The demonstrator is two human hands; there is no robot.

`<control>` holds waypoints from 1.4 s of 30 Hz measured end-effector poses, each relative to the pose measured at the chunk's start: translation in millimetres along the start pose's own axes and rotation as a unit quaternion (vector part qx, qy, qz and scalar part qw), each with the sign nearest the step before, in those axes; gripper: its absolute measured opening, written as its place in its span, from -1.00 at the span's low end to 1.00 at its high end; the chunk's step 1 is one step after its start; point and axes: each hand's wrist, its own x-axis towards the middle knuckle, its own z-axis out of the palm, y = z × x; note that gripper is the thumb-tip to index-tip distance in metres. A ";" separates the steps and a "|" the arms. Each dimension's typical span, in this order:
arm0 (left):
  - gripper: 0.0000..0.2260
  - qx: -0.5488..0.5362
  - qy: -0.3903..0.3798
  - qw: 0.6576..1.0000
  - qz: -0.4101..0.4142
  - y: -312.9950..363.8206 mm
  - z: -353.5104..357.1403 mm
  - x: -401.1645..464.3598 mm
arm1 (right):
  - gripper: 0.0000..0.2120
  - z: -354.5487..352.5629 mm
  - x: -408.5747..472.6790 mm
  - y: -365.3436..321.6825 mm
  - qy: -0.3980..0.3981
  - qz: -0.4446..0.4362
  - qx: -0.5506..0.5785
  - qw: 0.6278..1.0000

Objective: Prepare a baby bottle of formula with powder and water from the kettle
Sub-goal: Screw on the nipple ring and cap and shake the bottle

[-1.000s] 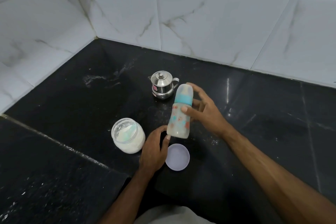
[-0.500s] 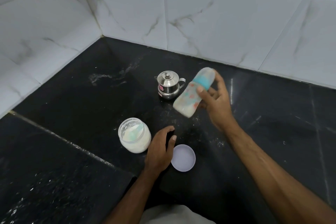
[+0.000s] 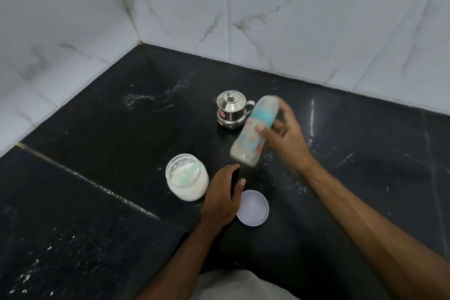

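Right hand (image 3: 283, 137) holds the baby bottle (image 3: 253, 130) up in the air over the black desk (image 3: 104, 153), with the thumb on the front and the fingers curled behind it. The bottle is tilted: its blue ring and cap point up and away, toward the wall, and its bottom points down toward the person. It looks blurry, so it may be getting shaken, but I cannot be sure. Something pale sits at the bottom inside it.

Left hand (image 3: 222, 196) rests on the desk with loose fingers and holds nothing. It lies just below the bottle's bottom, so it is the nearer hand if the bottle needs steadying.

A small shiny kettle (image 3: 231, 111) stands just behind the bottle, with its lid on. An open jar of powder (image 3: 186, 178) with a scoop inside stands just left of the left hand. A round lid (image 3: 254, 208) lies just right of it. Nothing stands between the bottle and the desk below it.
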 end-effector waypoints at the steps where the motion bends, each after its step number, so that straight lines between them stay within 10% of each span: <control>1: -0.68 0.000 0.004 1.000 0.007 0.6 -0.5 0.0 | -0.31 0.8 -4.5 2.7 -0.054 0.016 -0.044 0.997; 7: -0.60 0.002 0.002 1.000 0.003 -2.3 0.7 -1.4 | -0.33 -0.9 2.2 1.6 0.091 -0.030 0.075 0.993; 12: -0.74 -0.022 0.008 1.000 0.005 2.2 -3.1 2.0 | -0.26 4.1 -17.7 11.3 -0.090 0.029 -0.095 0.991; 17: -0.62 -0.017 0.000 1.000 0.015 -2.9 0.0 -0.6 | -0.27 6.9 -9.1 4.2 0.073 -0.003 0.022 0.997; 22: -0.68 -0.034 -0.009 0.999 -0.002 -1.3 -2.1 0.6 | -0.27 7.3 -17.5 2.0 -0.102 0.060 -0.080 0.990; 28: -0.61 -0.028 -0.014 0.999 0.022 -4.8 0.0 -1.5 | -0.39 8.9 0.5 -12.2 0.124 -0.044 0.093 0.987; 33: -0.64 -0.038 -0.019 0.999 0.001 -2.9 -2.5 -1.7 | -0.24 17.2 -21.1 5.0 -0.068 0.055 -0.057 0.995; 38: -0.60 -0.038 -0.016 0.999 0.019 -5.6 -0.4 -1.6 | -0.32 11.7 -7.5 2.2 0.126 -0.026 0.116 0.985; 42: -0.60 -0.041 -0.016 0.999 0.009 -5.9 -0.4 -2.2 | -0.28 18.8 -22.5 8.0 -0.006 0.037 -0.005 0.999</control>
